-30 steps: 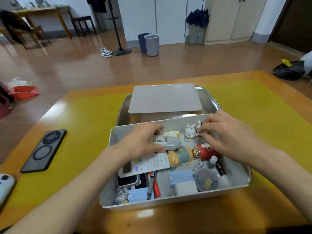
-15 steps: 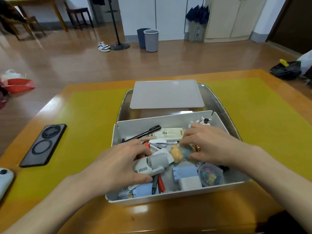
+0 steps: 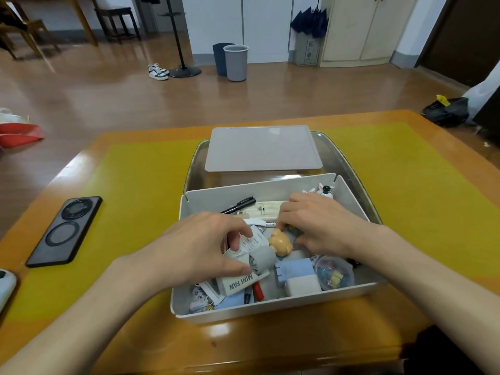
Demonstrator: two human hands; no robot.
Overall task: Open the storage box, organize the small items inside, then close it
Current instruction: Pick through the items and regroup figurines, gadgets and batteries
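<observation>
Step in hand: sorting contents. The open storage box (image 3: pixel 273 311) sits at frame centre. The left hand (image 3: pixel 200 250) grips the mini fan package (image 3: pixel 244 277); the right hand (image 3: pixel 319 226) pinches the bear figurine (image 3: pixel 281 240). Next: probably reposition each within the box; lid (image 3: pixel 262 148) waits behind.

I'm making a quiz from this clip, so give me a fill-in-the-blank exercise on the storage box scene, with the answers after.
1. The grey lid lies flat on the metal ____, behind the open storage box.
2. The left hand grips a white carton printed MINI ____.
3. A black ____ lies on the yellow mat, left of the box.
4. The black marker lies ____ the box, near its far wall.

Missing words: tray; FAN; phone; inside
</observation>
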